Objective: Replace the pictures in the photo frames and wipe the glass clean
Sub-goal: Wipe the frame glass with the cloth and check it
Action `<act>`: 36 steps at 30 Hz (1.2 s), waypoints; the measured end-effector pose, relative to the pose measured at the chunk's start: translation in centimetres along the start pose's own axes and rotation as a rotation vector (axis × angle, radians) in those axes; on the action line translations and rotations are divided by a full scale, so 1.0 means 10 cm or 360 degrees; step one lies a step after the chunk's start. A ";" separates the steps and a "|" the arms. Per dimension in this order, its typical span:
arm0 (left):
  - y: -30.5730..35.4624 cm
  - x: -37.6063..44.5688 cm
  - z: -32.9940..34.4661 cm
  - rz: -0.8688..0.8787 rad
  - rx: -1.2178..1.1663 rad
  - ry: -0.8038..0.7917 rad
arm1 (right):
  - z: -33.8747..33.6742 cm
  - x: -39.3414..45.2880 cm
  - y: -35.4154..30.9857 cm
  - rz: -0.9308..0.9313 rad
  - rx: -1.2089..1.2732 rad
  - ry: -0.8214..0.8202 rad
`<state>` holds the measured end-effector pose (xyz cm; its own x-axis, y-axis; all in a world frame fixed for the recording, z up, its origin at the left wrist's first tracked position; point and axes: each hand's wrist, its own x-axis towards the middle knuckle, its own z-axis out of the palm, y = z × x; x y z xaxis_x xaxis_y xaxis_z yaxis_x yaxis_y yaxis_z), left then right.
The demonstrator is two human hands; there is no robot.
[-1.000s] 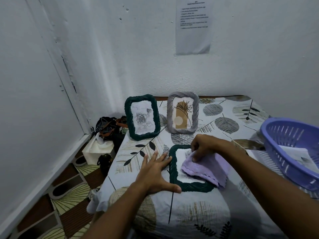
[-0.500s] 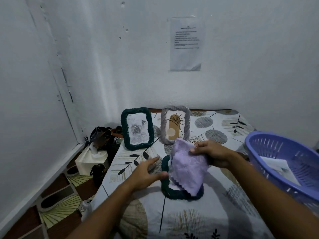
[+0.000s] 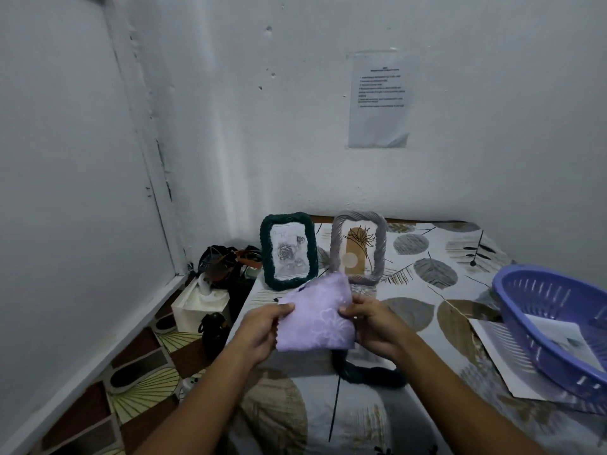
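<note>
Both forearms reach in from the near edge over a table covered with a leaf-patterned cloth [image 3: 423, 284]. The left hand [image 3: 259, 330] and the right hand [image 3: 374, 326] hold a lilac wiping cloth [image 3: 315, 316] between them, lifted off the table, each pinching one side of it with thumb over the fabric and fingers curled behind. The cloth is bunched, one corner standing up toward the far frames.

Directly below the held cloth and just nearer than the right wrist, a dark green rope-edged photo frame [image 3: 371, 376] lies flat on the tablecloth; only its near curved edge shows, the rest being hidden by the cloth and hands.

To the right of the grip, well apart, a purple plastic basket [image 3: 538, 310] sits at the table's edge with a sheet of paper [image 3: 558, 336] inside it, and a further printed sheet [image 3: 499, 366] lies under its near side.

Beyond the grip two frames stand upright side by side: a dark green frame [image 3: 289, 251] with a grey rose picture, left of the cloth's raised corner, and a grey twisted frame [image 3: 359, 246] with a plant drawing, just behind that corner.

Left of the grip, off the table, a white tissue box [image 3: 200, 303] and dark bags [image 3: 226, 261] sit on the patterned floor [image 3: 141, 389] in the corner. On the white wall [image 3: 230, 126] behind hangs a printed notice [image 3: 379, 100], its text too small to read.
</note>
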<state>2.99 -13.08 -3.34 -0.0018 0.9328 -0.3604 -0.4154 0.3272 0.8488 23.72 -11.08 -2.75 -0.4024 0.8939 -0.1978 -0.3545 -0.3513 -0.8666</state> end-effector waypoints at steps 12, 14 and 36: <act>0.12 0.30 -0.64 0.0323 0.0892 0.0584 | 0.44 0.66 0.46 0.0034 -0.1288 0.0719; 0.08 0.35 -0.69 0.0331 0.1074 0.0644 | 0.43 0.72 0.50 0.0032 -0.1391 0.0752; -0.47 0.33 0.83 0.0236 0.1559 -0.0021 | -0.69 -0.17 -0.02 0.0210 -0.1845 0.1038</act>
<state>12.45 -10.25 -5.34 0.0199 0.9740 -0.2255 0.5238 0.1820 0.8322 30.36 -10.61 -5.37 0.2117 0.9547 -0.2092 0.7033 -0.2975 -0.6456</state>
